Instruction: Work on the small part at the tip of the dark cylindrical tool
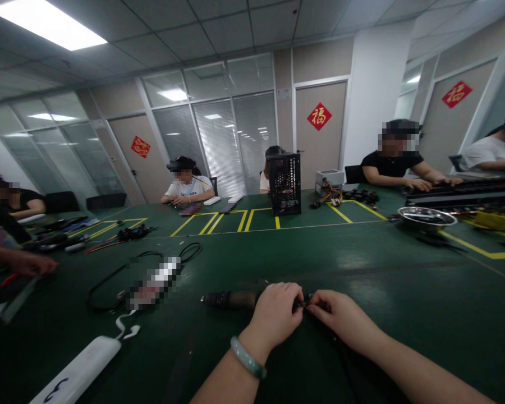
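An electric screwdriver (pixel 231 299) with a dark body lies on the green table, its tip pointing left. My left hand (pixel 278 308), with a jade-coloured bangle on the wrist, is closed over the tool's rear end and hides it. Close beside it, my right hand (pixel 340 315) pinches a small dark cable end (pixel 305 303) between thumb and fingers. The two hands' fingertips nearly meet there. A dark cord seems to run down from beneath my right hand, though shadow makes it hard to follow.
Left of me are a white power bank (pixel 78 373) and a pixelated phone-like device with a black cable. Across the green table (pixel 235 255) stand a black computer case (pixel 285 182), a power supply (pixel 329 180) and a metal bowl (pixel 427 217). Several people sit around; a co-worker's hand (pixel 37 264) is at left.
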A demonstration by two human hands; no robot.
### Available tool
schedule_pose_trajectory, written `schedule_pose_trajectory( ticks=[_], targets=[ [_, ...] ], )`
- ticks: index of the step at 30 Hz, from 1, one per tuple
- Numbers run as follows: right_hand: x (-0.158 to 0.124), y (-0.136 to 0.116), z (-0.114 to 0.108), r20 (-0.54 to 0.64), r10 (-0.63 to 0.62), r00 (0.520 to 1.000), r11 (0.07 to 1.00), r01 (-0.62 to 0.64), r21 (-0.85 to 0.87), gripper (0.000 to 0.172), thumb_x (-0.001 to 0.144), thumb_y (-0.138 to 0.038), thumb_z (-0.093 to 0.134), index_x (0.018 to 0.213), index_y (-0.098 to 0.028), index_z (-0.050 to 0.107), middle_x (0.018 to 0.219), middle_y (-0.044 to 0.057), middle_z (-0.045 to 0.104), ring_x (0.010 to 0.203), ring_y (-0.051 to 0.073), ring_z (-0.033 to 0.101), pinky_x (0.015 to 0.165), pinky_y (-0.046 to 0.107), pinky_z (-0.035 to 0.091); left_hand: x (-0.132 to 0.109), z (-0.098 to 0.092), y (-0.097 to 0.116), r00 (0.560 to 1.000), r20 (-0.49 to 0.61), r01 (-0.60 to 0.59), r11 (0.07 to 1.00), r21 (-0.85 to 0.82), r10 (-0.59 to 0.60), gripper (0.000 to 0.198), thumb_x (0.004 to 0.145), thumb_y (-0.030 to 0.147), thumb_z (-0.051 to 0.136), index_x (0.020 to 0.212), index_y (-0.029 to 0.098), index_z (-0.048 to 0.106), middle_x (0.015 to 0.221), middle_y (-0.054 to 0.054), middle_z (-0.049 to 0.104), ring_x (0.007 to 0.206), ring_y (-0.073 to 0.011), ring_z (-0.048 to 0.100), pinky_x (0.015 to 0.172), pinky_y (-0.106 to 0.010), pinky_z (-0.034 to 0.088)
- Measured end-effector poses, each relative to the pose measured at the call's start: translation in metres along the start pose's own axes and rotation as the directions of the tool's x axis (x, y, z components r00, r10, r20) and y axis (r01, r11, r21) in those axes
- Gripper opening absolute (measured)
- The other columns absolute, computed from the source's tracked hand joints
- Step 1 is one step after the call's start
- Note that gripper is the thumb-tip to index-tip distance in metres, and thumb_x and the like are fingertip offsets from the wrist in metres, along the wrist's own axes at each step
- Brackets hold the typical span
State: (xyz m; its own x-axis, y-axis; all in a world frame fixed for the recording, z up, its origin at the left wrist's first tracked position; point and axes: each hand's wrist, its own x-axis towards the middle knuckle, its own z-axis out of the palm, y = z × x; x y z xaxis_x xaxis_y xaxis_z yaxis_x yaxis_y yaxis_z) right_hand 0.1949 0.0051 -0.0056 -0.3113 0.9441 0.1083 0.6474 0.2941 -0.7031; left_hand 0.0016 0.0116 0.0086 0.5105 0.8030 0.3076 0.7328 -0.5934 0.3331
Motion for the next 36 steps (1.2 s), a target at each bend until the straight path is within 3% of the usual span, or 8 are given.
schedule_pose_trajectory(
  ticks=[4,11,20,29,36],
  targets=[
    [0.001,0.002,0.001,-0.003,-0.011,1.000,1.000,0.011,0.000,0.015,0.088,-0.029,0.054,0.081,-0.022,0.065,0.082,-0.001,0.069,0.077,0.017,0.062,0.067,0.024,0.041,0.000,0.002,-0.002,1.000,-0.008,0.002,1.000,-0.005,-0.002,0.013,0.081,0.024,0.065,0.091,0.022,0.058,0.097,-0.001,0.064,0.093,-0.0218,0.058,0.086,-0.037,0.042],
    [-0.002,-0.005,-0.003,0.005,0.025,1.000,1.000,-0.025,0.008,0.016,0.089,-0.030,0.054,0.081,-0.022,0.065,0.082,-0.001,0.069,0.076,0.017,0.062,0.065,0.023,0.042,0.000,0.002,-0.003,1.000,0.022,-0.007,1.000,0.010,0.007,0.014,0.083,0.016,0.060,0.094,0.023,0.057,0.103,0.001,0.064,0.098,-0.0195,0.057,0.091,-0.035,0.041],
    [-0.002,-0.001,-0.001,0.014,0.022,1.000,1.000,-0.022,-0.001,0.017,0.089,-0.031,0.053,0.082,-0.022,0.066,0.081,0.000,0.069,0.074,0.017,0.062,0.064,0.024,0.042,0.000,-0.002,0.001,1.000,0.030,-0.008,1.000,0.024,0.008,0.013,0.083,0.018,0.060,0.095,0.023,0.058,0.103,0.000,0.064,0.098,-0.0202,0.057,0.091,-0.036,0.042],
    [-0.001,-0.001,-0.001,0.009,-0.003,1.000,1.000,0.003,0.002,0.016,0.089,-0.030,0.054,0.082,-0.022,0.066,0.082,0.000,0.070,0.075,0.017,0.063,0.066,0.024,0.042,-0.003,-0.015,-0.001,0.997,0.036,-0.076,0.995,0.060,0.074,0.017,0.083,0.019,0.063,0.097,0.027,0.063,0.115,0.002,0.062,0.106,-0.0197,0.056,0.097,-0.037,0.039],
    [-0.002,-0.003,-0.002,0.012,0.003,1.000,1.000,-0.003,0.002,0.017,0.090,-0.031,0.053,0.084,-0.022,0.067,0.084,0.000,0.070,0.077,0.017,0.063,0.066,0.024,0.042,-0.007,-0.026,-0.017,0.988,0.138,-0.063,0.997,-0.033,0.067,0.040,0.079,0.025,0.069,0.118,0.033,0.062,0.118,0.002,0.062,0.108,-0.0197,0.057,0.098,-0.033,0.039]
  ],
)
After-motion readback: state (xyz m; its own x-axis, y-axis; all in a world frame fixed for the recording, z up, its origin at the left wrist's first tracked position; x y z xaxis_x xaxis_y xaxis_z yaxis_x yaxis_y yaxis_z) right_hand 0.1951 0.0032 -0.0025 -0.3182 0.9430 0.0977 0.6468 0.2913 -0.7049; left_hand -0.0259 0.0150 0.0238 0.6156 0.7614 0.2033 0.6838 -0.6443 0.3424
